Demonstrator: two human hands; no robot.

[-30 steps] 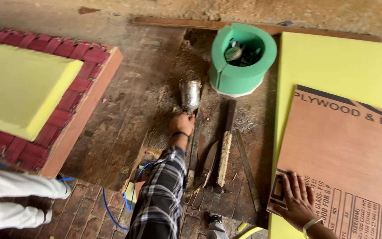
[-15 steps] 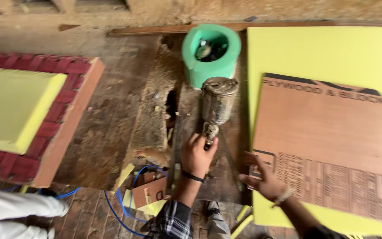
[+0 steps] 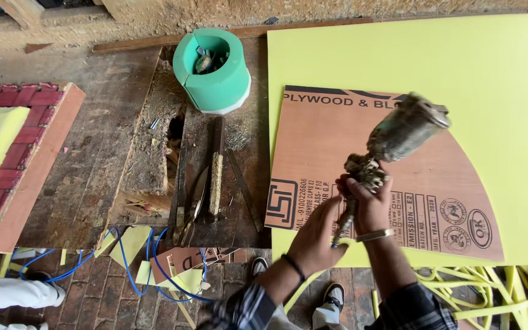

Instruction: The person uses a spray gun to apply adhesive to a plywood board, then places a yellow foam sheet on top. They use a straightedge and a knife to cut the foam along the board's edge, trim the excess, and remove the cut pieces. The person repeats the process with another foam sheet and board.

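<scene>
A grimy spray gun point(image 3: 392, 140) with a metal cup on top hangs tilted over a curved brown plywood piece point(image 3: 325, 140). The plywood lies on a large yellow sheet point(image 3: 459, 55). My right hand point(image 3: 371, 205), with a metal bracelet on its wrist, grips the gun's body below the cup. My left hand point(image 3: 316, 235), with a dark band on its wrist, reaches in from the lower left. Its fingers close on the lower end of the gun's handle.
A green round tub point(image 3: 212, 70) holding small items stands on a worn wooden bench point(image 3: 148, 165). Beside it lie a long file point(image 3: 216, 174) and shears point(image 3: 194, 205). A blue hose point(image 3: 154, 272) loops below. A red-edged yellow cushion point(image 3: 7, 153) sits left. Another person's white-clad leg point(image 3: 7, 293) is at bottom left.
The spray gun has moved right, from over the bench to above the plywood. My right hand has lifted off the plywood and taken hold of the gun.
</scene>
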